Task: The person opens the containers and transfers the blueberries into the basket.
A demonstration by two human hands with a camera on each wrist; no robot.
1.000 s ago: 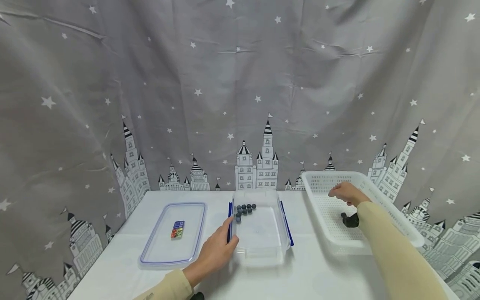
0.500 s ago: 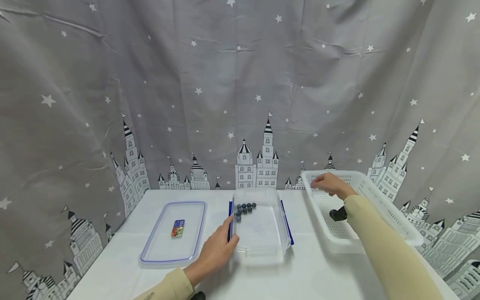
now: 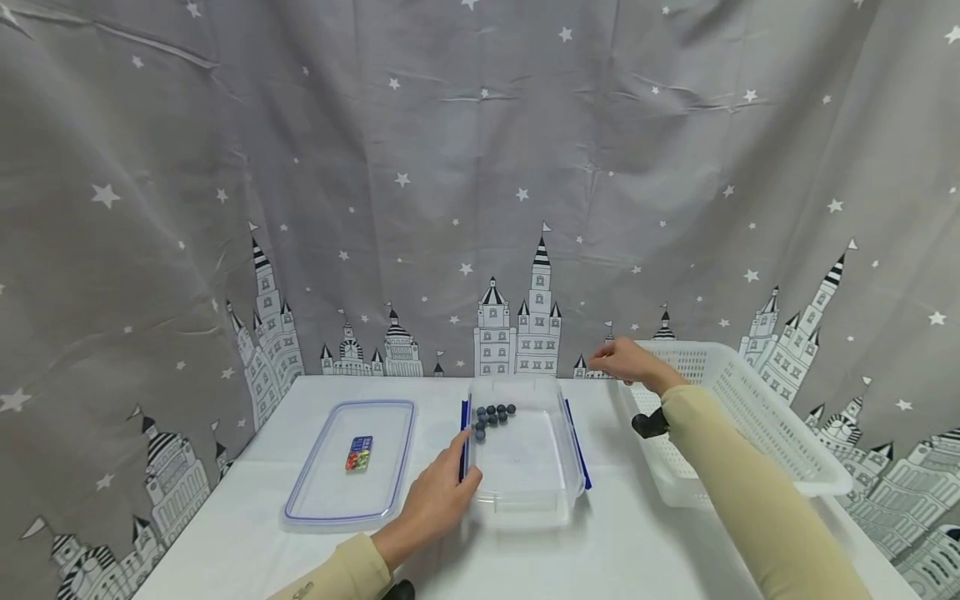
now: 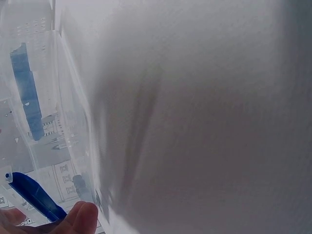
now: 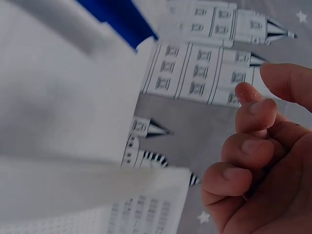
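My two cream sleeves (image 3: pixel 757 492) reach in from the bottom edge over a white desk (image 3: pixel 585 558), each with a small black device at the wrist. Nearest of my hands is the left hand (image 3: pixel 437 498), its fingers relaxed and extended, with the index finger along the left side of a clear plastic container (image 3: pixel 528 462) and the thumb by its near left corner. In the left wrist view a blue clip (image 4: pixel 36 197) sits right beside those fingers; a second blue clip (image 3: pixel 576 450) slants outward along the container's right side.

To the left of that hand, a clear lid (image 3: pixel 386 454) lies flat on the desk, edged in purplish blue. Its label (image 3: pixel 359 454) is blue at the top, with red and green below.

In the far left part of the container lies a cluster of small, dark, round berries (image 3: pixel 502 419), most of them touching or just beside one another.

To the right stands a white basket (image 3: pixel 757 417) with perforated walls, partly covered by my right arm. My right hand (image 3: pixel 628 362) hangs in the air near its far left corner, fingers curled inward, the thumb near the index fingertip; I cannot tell whether it holds anything.

Behind everything falls a grey curtain (image 3: pixel 420 125) scattered with white stars, black-and-white castles (image 3: pixel 495 333) printed along its lower part.
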